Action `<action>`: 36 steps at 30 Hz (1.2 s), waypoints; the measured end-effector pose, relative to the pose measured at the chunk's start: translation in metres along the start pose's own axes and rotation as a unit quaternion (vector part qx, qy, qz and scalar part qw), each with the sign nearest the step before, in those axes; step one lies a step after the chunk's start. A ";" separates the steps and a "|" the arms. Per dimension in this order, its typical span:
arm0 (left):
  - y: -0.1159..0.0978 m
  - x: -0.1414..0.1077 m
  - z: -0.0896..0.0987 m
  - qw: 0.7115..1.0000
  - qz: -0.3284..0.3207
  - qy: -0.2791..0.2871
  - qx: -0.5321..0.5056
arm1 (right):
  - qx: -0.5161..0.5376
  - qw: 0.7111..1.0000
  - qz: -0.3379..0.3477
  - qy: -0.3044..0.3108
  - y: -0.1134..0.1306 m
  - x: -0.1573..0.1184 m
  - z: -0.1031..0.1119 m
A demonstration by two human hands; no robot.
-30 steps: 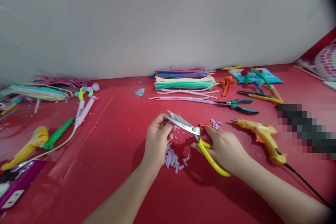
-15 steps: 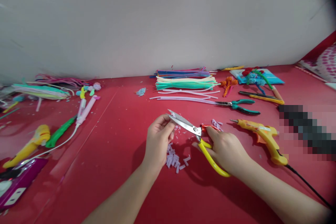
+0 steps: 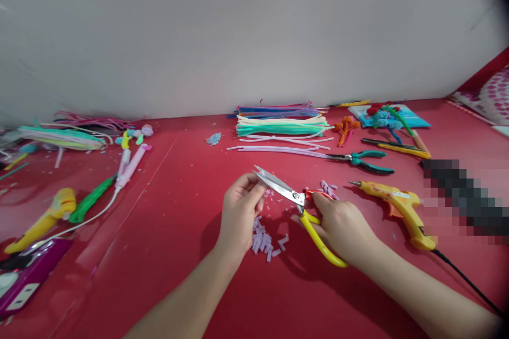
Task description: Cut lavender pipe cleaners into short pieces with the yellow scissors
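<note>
My right hand (image 3: 342,225) is wrapped round the handles of a pair of scissors (image 3: 280,187), one handle yellow and one red. The blades point left, slightly parted near their tips, and reach my left hand (image 3: 242,206). Its thumb and fingers pinch a small pale purple piece, mostly hidden by the fingers and blades. Under and between my hands, a small heap of short lilac pipe cleaner pieces (image 3: 261,241) lies on the red table, with fine lilac fluff (image 3: 270,193) scattered behind it. A second little lilac cluster (image 3: 328,188) sits just beyond my right hand.
Pipe cleaner bundles (image 3: 282,126) lie along the back, with teal-handled pliers (image 3: 360,160) in front. To the right is a yellow glue gun (image 3: 401,206) with a trailing cord. At left are another yellow tool (image 3: 43,220), a pink corded tool (image 3: 133,166) and a purple box (image 3: 40,270).
The scissor blades look slightly more closed than half a second ago. Both hands hold nearly the same position, and the surrounding items have not moved.
</note>
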State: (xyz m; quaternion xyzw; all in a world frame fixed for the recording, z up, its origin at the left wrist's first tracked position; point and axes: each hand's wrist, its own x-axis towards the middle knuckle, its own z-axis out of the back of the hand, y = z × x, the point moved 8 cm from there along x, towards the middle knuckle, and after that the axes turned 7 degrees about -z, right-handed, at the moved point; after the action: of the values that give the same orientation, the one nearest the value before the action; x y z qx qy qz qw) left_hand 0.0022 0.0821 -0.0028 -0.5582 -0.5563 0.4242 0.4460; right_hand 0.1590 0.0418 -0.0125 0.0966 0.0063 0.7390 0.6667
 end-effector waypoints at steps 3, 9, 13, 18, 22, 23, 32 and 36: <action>-0.001 0.000 0.000 1.000 -0.007 0.003 0.003 | -0.001 1.000 0.003 -0.009 0.000 0.000 0.001; -0.001 0.000 -0.001 1.000 -0.010 0.009 0.000 | 0.009 1.000 0.006 -0.007 0.002 0.000 0.004; -0.004 0.000 -0.001 1.000 -0.017 0.012 0.002 | 0.014 1.000 -0.004 0.013 0.000 0.000 0.002; -0.004 0.000 -0.002 1.000 -0.014 0.017 0.005 | 0.022 0.999 -0.026 0.033 -0.005 0.002 0.001; -0.005 0.000 -0.005 0.999 -0.018 0.028 -0.001 | 0.048 0.996 -0.059 0.045 -0.009 0.004 0.006; -0.005 -0.001 -0.005 0.999 -0.016 0.031 -0.003 | 0.051 0.996 -0.067 0.038 -0.011 0.005 0.008; 0.009 -0.006 -0.020 0.993 0.061 0.104 0.014 | 0.219 0.970 -0.100 0.045 -0.015 0.010 0.007; 0.015 -0.015 -0.034 0.979 0.082 0.176 0.058 | 0.418 0.900 -0.099 0.080 -0.005 0.009 0.009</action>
State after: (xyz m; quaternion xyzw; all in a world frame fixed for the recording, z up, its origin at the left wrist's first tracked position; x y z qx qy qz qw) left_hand 0.0384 0.0662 -0.0094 -0.6410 -0.3961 0.3861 0.5322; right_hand 0.1648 0.0501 -0.0031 0.3054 0.3774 0.6038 0.6322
